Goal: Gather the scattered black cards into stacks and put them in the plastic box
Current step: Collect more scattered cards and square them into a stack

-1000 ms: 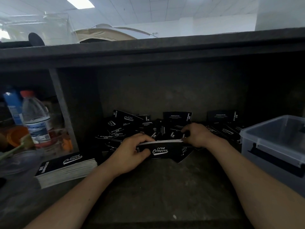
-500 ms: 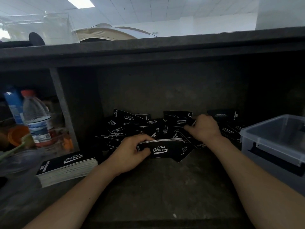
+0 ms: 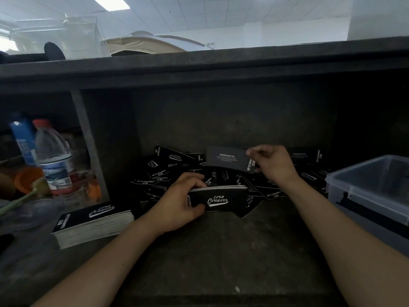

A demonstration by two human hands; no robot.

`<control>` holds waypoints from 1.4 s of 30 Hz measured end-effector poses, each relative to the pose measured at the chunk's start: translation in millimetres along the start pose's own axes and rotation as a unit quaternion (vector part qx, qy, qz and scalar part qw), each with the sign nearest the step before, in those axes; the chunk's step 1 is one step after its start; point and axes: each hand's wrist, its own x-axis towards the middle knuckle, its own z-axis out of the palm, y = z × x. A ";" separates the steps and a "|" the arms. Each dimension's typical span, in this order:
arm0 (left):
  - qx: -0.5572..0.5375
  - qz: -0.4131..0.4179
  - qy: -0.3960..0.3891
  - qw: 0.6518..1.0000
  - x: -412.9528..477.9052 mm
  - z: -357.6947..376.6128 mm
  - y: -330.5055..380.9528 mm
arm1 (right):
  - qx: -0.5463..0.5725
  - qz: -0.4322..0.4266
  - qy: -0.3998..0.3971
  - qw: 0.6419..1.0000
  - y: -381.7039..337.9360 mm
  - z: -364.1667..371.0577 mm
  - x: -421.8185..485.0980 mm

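Head view, dark shelf recess. Left hand [image 3: 177,206]: fingers closed around the left end of a stack of cards [image 3: 218,197] held near centre, thumb under, fingers over; front card reads "CLUB Camping" in white script, with smaller vertical print at its left edge too blurred to read. Right hand [image 3: 273,161], at 1 o'clock from the stack: thumb and fingertips pinch the right end of a single card [image 3: 228,159] lifted clear of the pile, face to the camera; legible text "DRINK&COFFEE", below it fine lines that cannot be read, and "PING CLUB" running vertically at the right end, its beginning covered by the thumb. Loose cards [image 3: 161,173]: a scattered black pile along the back of the shelf behind both hands, several showing "CAMPING CLUB" or the script logo; far cards in shadow, hard to tell apart. Second stack [image 3: 93,221]: at 8 o'clock, lying flat on the shelf, "CLUB Camping" on top, white edges showing. Plastic box [image 3: 376,196]: translucent, at 3 o'clock, cut off by the right edge, a dark latch on its side. Water bottle [image 3: 53,156]: at 9 o'clock in the neighbouring compartment, red cap, label unreadable.
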 end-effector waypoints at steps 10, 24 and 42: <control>-0.004 0.003 0.000 1.000 0.3 1.3 0.1 | 0.122 0.086 -0.091 0.985 -15.9 2.3 -6.7; -0.044 -0.039 0.006 0.998 -0.4 1.3 0.5 | -0.096 -0.125 -0.193 0.968 -12.4 15.2 -19.2; -0.028 0.012 -0.015 0.999 -3.2 -0.8 4.1 | -0.441 0.013 -0.102 0.892 42.6 3.1 11.6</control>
